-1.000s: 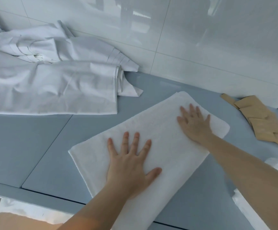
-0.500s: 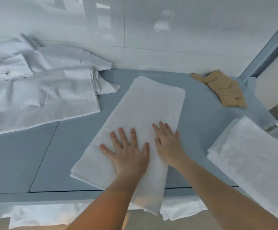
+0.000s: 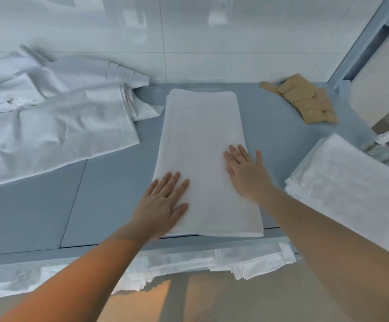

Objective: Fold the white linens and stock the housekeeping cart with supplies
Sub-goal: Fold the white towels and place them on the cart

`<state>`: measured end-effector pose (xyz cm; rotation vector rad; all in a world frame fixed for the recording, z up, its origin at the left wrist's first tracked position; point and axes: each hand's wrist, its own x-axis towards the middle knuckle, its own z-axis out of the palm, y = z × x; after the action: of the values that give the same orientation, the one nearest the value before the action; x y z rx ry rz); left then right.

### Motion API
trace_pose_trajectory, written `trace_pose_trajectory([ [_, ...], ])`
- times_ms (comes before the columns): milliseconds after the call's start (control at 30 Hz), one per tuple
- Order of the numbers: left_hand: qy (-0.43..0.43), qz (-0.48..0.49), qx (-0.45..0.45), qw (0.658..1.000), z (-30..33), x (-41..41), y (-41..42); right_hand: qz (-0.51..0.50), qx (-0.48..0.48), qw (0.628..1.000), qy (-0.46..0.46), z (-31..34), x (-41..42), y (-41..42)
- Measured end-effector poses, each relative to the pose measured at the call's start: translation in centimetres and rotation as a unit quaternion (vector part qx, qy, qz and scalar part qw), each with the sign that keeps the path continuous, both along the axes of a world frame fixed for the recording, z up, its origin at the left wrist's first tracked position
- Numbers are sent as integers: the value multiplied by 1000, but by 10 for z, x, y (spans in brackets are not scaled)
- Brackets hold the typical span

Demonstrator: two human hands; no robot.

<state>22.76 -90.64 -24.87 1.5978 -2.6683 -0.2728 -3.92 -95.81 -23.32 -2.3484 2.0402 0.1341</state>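
Observation:
A long folded white towel (image 3: 202, 135) lies lengthwise on the grey-blue table (image 3: 49, 205), running away from me to the tiled wall. My left hand (image 3: 163, 205) lies flat with straight fingers on the towel's near left edge. My right hand (image 3: 247, 173) presses flat on its right side, thumb out over the table. A crumpled white sheet (image 3: 49, 117) is spread at the left. A stack of folded white linens (image 3: 351, 187) sits at the right edge.
Tan paper packets (image 3: 305, 101) lie in a loose pile at the back right. More white fabric (image 3: 188, 261) hangs below the table's front edge. A blue-grey frame (image 3: 363, 43) rises at the right by a white tiled wall (image 3: 188, 31).
The towel has turned to lie straight away from me. My hands, side by side before, have spread apart to its left and right edges. The view has shifted right.

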Motion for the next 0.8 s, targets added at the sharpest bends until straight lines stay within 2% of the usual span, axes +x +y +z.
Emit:
trace_pose_trajectory([
  [133,13,30,-17,999,-4,-8,11,84,-2,991,-102,-4,9,68],
  [233,24,13,-17,999,-1,-7,18,111,-18,991,-72,-4,-6,109],
  [433,-7,-140,4,990,0,16,54,167,-12,986,5,-7,-21,146],
  [633,-35,-104,3,994,-1,16,76,128,-83,988,19,-15,-11,159],
  [700,-40,-104,8,994,4,16,84,126,-58,990,11,-10,-14,165],
  [800,-36,-108,32,993,15,20,99,111,29,993,-5,0,-20,175],
])
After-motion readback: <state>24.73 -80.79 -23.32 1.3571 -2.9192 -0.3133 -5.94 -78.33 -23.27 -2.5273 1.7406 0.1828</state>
